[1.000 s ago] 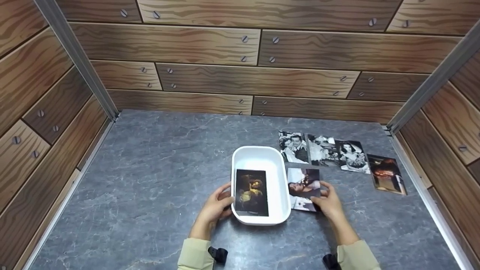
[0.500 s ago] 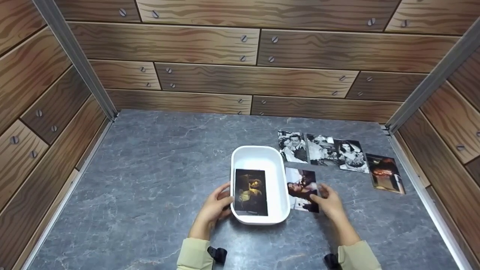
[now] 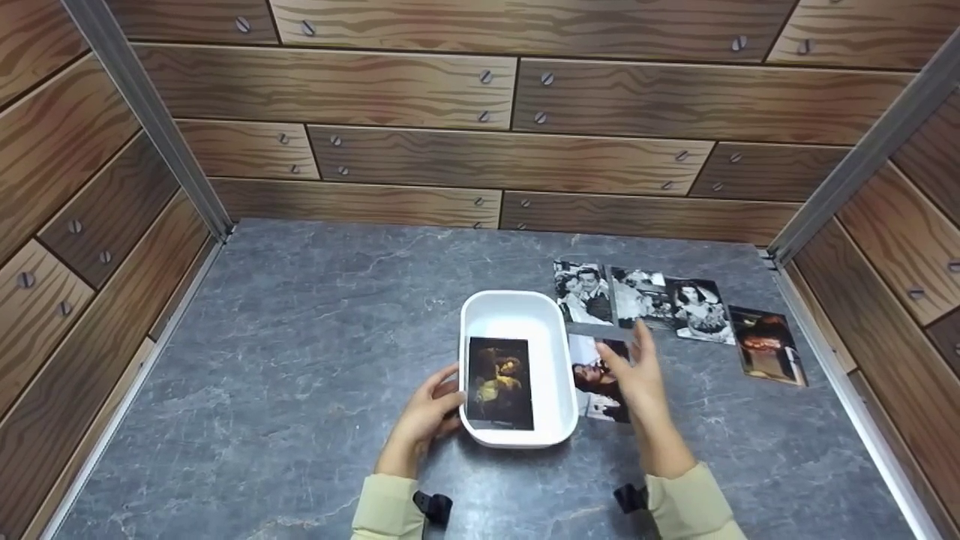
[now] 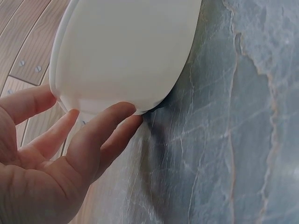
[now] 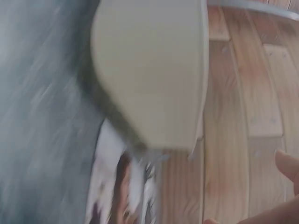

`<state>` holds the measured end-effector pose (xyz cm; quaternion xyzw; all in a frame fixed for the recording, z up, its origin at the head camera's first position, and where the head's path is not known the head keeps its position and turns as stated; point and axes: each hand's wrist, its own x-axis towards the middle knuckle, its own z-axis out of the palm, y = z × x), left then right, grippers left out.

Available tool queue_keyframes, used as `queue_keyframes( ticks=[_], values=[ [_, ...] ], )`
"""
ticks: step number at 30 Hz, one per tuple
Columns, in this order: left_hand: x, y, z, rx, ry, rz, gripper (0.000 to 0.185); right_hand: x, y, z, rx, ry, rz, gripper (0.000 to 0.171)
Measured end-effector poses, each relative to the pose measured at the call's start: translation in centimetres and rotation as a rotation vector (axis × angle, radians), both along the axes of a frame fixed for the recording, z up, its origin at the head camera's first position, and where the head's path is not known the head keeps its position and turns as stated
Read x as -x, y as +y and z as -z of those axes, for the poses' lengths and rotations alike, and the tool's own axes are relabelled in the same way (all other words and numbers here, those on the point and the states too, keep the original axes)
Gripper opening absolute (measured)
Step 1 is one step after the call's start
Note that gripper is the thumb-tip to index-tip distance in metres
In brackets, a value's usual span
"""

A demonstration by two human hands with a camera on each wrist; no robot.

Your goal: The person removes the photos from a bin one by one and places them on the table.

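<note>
Right hand [image 3: 634,371] lifted off glossy photo [image 3: 596,375], grip spread | left hand [image 3: 427,412] fingers straight against smooth white tub [image 3: 517,315]

- Grey, marble-veined tabletop [image 3: 315,360], matt under even light.
- Walled in on three sides by panels printed with brown wood planks [image 3: 420,90] and screw heads.
- Joined at both far corners by slanting grey metal posts [image 3: 150,120].
- Edged left and right with pale metal strips [image 3: 127,390].

Staged booth: printed wood-plank walls [image 3: 420,86], grey stone-look tabletop [image 3: 315,330].
</note>
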<state>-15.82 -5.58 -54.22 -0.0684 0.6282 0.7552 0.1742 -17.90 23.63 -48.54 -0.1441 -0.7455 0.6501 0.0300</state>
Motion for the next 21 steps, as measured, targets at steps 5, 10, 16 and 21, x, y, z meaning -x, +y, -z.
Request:
queue_keyframes(
  ticks=[5,10,16,21],
  values=[
    [0.0,0.0,0.0,0.008,-0.002,-0.002,0.061,0.2,-3.2,-0.1,-0.002,0.068,-0.057,0.087],
    [0.1,0.0,0.0,0.005,0.0,-0.002,0.06,0.0,-6.2,0.8,-0.018,0.087,-0.109,0.086],
    [0.1,0.0,0.2,0.02,-0.004,0.005,0.06,-0.3,-8.7,2.8,-0.042,0.015,-0.184,0.086],
    [0.2,-0.1,0.3,0.02,-0.01,0.011,0.06,-0.3,-9.6,4.2,-0.206,-0.023,-0.191,0.086]
  ],
)
